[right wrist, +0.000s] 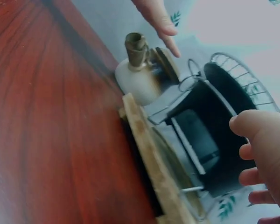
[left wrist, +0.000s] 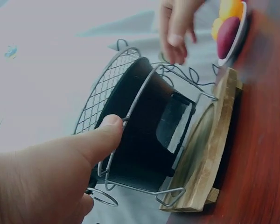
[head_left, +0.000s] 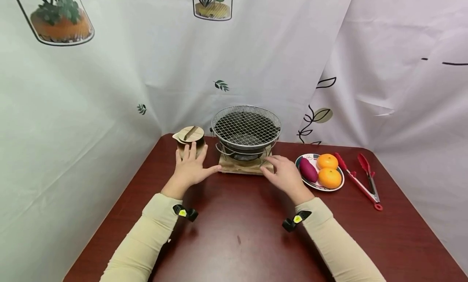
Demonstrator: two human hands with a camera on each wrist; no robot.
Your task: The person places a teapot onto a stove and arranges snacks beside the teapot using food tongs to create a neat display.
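A round tabletop grill with a wire mesh top [head_left: 245, 127] and a dark bowl body [left wrist: 135, 135] stands on a wooden board [head_left: 239, 167] at the back of the table. My left hand [head_left: 191, 168] is raised left of it with fingers spread, overlapping a small pot with a wooden lid [head_left: 191, 134] in the head view. The pot's pale body and side handle [right wrist: 136, 49] show in the right wrist view. At the grill's front right hovers my right hand [head_left: 287, 177], fingers loosely bent and holding nothing.
To the right, a white plate [head_left: 319, 187] bears two oranges [head_left: 330, 178] and a purple sweet potato [head_left: 308, 170]. Red-tipped tongs [head_left: 362, 188] lie spread beside it. White printed cloth [head_left: 256, 62] hangs close behind and along both sides of the dark red table [head_left: 237, 217].
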